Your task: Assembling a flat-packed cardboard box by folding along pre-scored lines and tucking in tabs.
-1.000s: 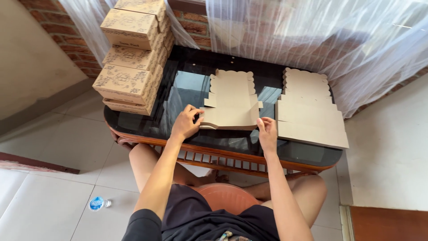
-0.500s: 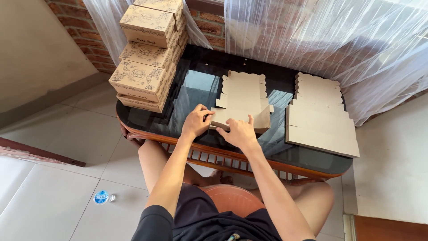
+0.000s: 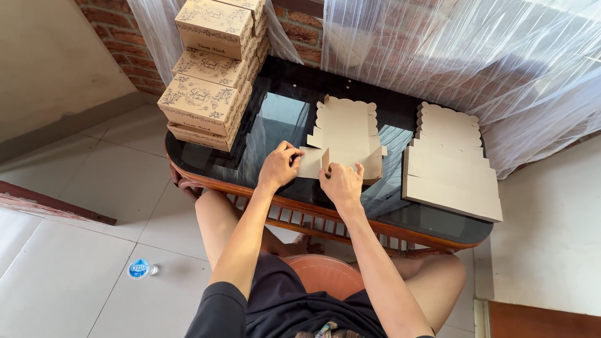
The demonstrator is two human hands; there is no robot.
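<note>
A flat cardboard box blank point(image 3: 346, 134) lies on the dark glass table point(image 3: 275, 116), its near edge right under both hands. The left hand point(image 3: 280, 166) pinches the blank's near-left flap between thumb and fingers, lifting it slightly off the glass. The right hand point(image 3: 342, 182) sits just beside it, fingers pressed on the near edge of the blank, gripping the part next to that flap. The two hands are close together, almost touching. To the right, well apart from the hands, lies a stack of flat blanks point(image 3: 449, 164). At the far left corner of the table stands a tall pile of finished boxes point(image 3: 213, 69) with printed patterns. A small bottle point(image 3: 141, 269) lies on the tiled floor.
</note>
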